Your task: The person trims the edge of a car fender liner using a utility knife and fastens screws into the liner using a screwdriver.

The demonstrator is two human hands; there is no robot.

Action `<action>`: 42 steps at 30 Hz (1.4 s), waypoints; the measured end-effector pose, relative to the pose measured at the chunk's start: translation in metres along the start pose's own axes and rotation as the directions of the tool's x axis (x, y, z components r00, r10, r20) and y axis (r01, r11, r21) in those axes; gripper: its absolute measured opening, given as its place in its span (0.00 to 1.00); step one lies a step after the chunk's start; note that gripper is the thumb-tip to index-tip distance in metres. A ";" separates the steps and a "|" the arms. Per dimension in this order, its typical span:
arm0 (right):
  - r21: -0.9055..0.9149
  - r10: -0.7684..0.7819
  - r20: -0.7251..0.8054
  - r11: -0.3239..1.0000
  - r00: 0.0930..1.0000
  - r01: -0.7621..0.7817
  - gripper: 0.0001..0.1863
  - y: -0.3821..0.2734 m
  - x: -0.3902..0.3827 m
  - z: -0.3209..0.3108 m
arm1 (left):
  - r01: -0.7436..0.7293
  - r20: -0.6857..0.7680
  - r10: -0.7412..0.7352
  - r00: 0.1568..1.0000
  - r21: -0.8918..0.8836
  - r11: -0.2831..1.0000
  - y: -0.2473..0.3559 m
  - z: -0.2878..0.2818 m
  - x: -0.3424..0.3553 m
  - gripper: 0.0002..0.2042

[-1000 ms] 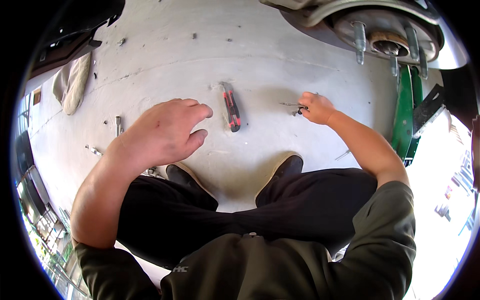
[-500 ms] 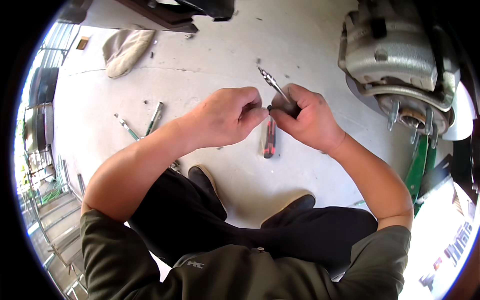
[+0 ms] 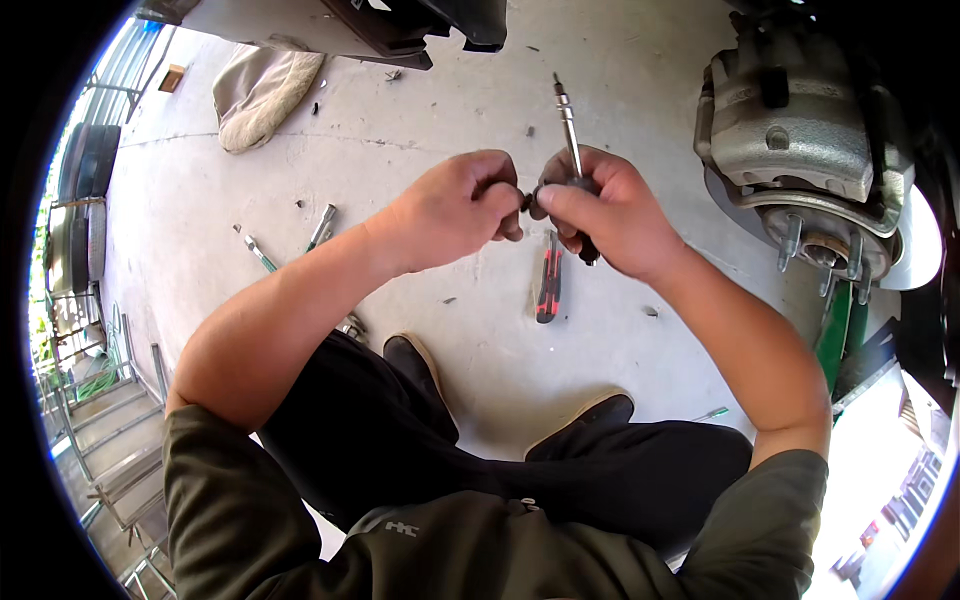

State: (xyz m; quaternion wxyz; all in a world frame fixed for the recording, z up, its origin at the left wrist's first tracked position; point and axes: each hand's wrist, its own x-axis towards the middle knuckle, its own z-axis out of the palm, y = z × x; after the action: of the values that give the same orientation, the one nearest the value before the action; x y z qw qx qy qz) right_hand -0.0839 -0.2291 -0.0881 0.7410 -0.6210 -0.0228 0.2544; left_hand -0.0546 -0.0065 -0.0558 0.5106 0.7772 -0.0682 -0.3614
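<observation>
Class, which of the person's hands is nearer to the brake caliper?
The right. The right hand is left of the brake caliper and a bit lower in the picture; the left hand is farther left, beyond it.

Your right hand [image 3: 612, 208] holds a silver-shafted tool [image 3: 570, 130], tip away from you; a small dark piece [image 3: 527, 202] is at your left hand [image 3: 468, 207].

Right fingers [image 3: 572, 203] grip silver-shafted tool [image 3: 568, 126]; cutter [image 3: 549, 282] on floor [image 3: 485, 345].
</observation>
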 end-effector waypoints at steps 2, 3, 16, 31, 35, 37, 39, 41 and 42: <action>0.030 0.044 -0.006 0.999 0.999 -0.044 0.09 0.016 0.025 -0.009 | 0.043 -0.075 -0.059 0.995 -0.196 0.980 -0.008 -0.005 0.009 0.08; 0.059 0.080 -0.012 0.995 0.997 -0.079 0.10 0.029 0.041 -0.015 | 0.047 -0.079 -0.063 0.995 -0.194 0.980 -0.010 -0.011 0.011 0.08; -0.598 0.335 -0.391 0.615 0.857 -0.514 0.23 0.178 0.089 -0.036 | -0.179 -0.039 0.187 0.982 -0.531 0.829 0.016 -0.040 -0.018 0.10; -0.337 -0.737 0.120 0.599 0.665 0.726 0.17 -0.063 -0.006 -0.001 | -0.443 -0.166 0.509 0.845 -0.750 0.491 0.067 -0.062 -0.050 0.12; -0.429 -0.737 0.157 0.549 0.658 0.717 0.17 -0.068 -0.007 0.007 | -0.475 -0.247 0.446 0.860 -0.707 0.524 0.065 -0.060 -0.054 0.13; -0.412 -0.688 0.161 0.605 0.708 0.681 0.17 -0.068 -0.008 0.007 | -0.482 -0.260 0.440 0.860 -0.698 0.529 0.066 -0.056 -0.056 0.13; -0.443 -0.699 0.170 0.576 0.695 0.687 0.17 -0.068 -0.007 0.006 | -0.527 -0.339 0.409 0.847 -0.639 0.561 0.067 -0.053 -0.057 0.12; -0.469 -0.706 0.182 0.549 0.684 0.692 0.17 -0.070 -0.007 0.008 | -0.545 -0.349 0.421 0.837 -0.591 0.594 0.067 -0.055 -0.057 0.11; -0.491 -0.728 0.170 0.521 0.664 0.698 0.18 -0.072 -0.009 0.010 | -0.561 -0.356 0.434 0.828 -0.544 0.625 0.067 -0.056 -0.057 0.10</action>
State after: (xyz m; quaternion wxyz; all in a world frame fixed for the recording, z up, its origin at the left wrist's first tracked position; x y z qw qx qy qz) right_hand -0.0696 -0.2305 -0.0160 0.5840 -0.7380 -0.3213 -0.1051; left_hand -0.0435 0.0313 0.0408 0.8230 0.5422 -0.1076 -0.1308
